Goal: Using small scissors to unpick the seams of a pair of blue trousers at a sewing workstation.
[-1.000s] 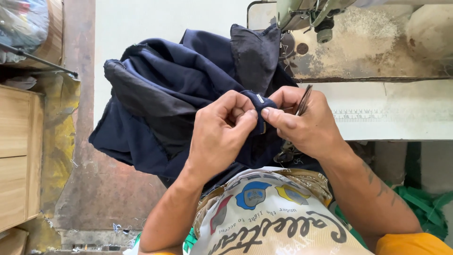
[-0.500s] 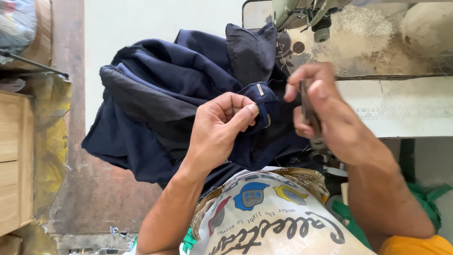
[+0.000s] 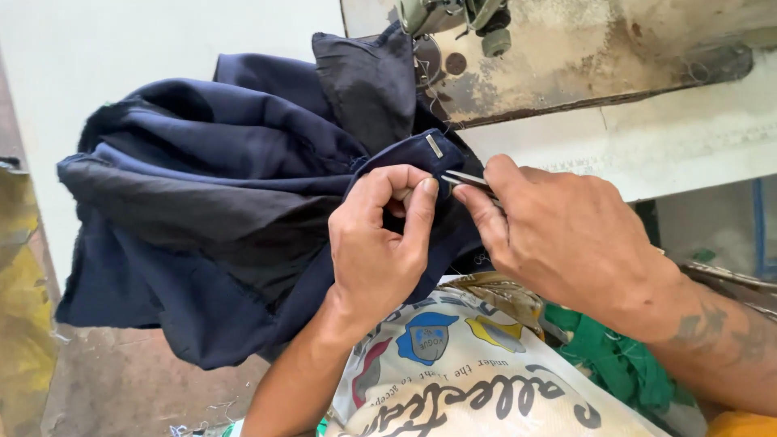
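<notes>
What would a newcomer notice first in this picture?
In the centre, the left hand pinches a fold of dark blue cloth, while the right hand brings small metal snips to it. Behind them, top right, stands a worn sewing machine.

Your lap holds a dark navy garment (image 3: 218, 218) with a small silver metal clasp (image 3: 435, 146). Upper right of frame: beige, rust-stained sewing machine (image 3: 566, 57) on a white table (image 3: 672, 146). Bottom: cream printed cloth (image 3: 453, 380), blue-yellow badges; green fabric (image 3: 615, 364).
</notes>
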